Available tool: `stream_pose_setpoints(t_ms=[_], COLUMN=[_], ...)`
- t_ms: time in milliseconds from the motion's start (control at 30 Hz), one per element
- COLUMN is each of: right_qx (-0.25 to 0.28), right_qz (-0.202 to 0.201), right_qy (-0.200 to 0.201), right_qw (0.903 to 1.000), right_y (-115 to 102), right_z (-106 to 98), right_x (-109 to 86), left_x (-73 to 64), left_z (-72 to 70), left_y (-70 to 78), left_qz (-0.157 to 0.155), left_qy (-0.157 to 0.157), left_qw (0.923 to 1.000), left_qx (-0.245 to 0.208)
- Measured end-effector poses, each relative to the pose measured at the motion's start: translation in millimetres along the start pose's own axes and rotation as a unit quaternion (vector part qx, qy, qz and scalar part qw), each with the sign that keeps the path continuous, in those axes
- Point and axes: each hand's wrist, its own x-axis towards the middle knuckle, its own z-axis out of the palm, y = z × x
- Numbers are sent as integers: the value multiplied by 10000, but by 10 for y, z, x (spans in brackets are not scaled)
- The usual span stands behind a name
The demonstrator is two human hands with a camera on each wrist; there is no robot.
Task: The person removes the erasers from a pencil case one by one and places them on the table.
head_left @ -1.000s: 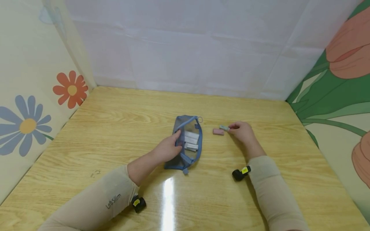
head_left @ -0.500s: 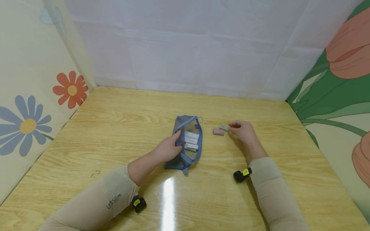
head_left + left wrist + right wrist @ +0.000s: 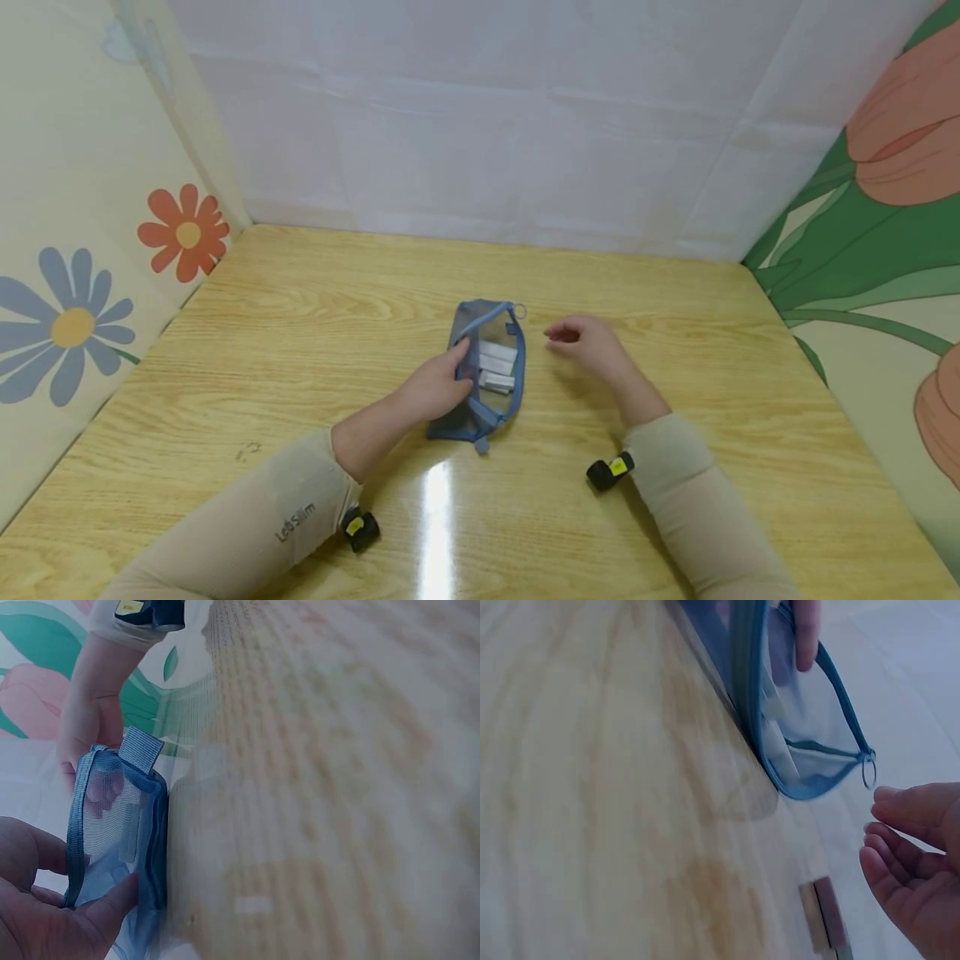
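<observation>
A blue mesh zipper pouch (image 3: 467,417) lies unzipped on the table, its mouth facing right. Several white blocks (image 3: 497,358) sit inside it. My left hand (image 3: 431,387) holds the pouch's left side, and in the left wrist view the thumb and fingers grip its edge. My right hand (image 3: 592,346) hovers just right of the pouch, fingers loosely bent, nothing visible between them. Below it in the right wrist view, a small pink block (image 3: 830,913) rests on the table beside a greenish block (image 3: 844,952). In the head view the right hand hides both.
The wooden table (image 3: 300,333) meets a white sheet (image 3: 480,125) at the back. Flower-printed panels (image 3: 187,233) stand along the left and right sides. A metal ring (image 3: 869,771) hangs from the pouch's zipper end. Black wrist cameras (image 3: 360,529) sit by both sleeves.
My right hand has left the green block and shifted left toward the pouch, over the pink and green blocks. The left hand and pouch have stayed put.
</observation>
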Motion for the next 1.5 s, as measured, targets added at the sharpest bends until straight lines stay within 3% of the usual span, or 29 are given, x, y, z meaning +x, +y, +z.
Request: stream_pose_setpoints(t_ms=[167,400,700,867,1500], right_qx=[166,336,453,527,200], right_qz=[-336,-252,-565,-418,-366], right_qy=[-396,-715,-939,-1177,-1091], right_qw=[9985,9966,9929,9908,9932], right_y=[-81,-170,-195,-223,-228], right_z=[127,257,370,408,446], right_x=[-16,-58,-80,-100,-106], left_x=[3,1,-3,-2,11], left_z=[2,3,-4,-4,2], left_y=[2,4,0,-6,-22], left_qz=[30,58,20,-19,-10], left_qy=[19,46,-5,-48,-65], left_qw=[10000,10000,10000,9999,10000], left_qx=[26,33,-95,-163,-28])
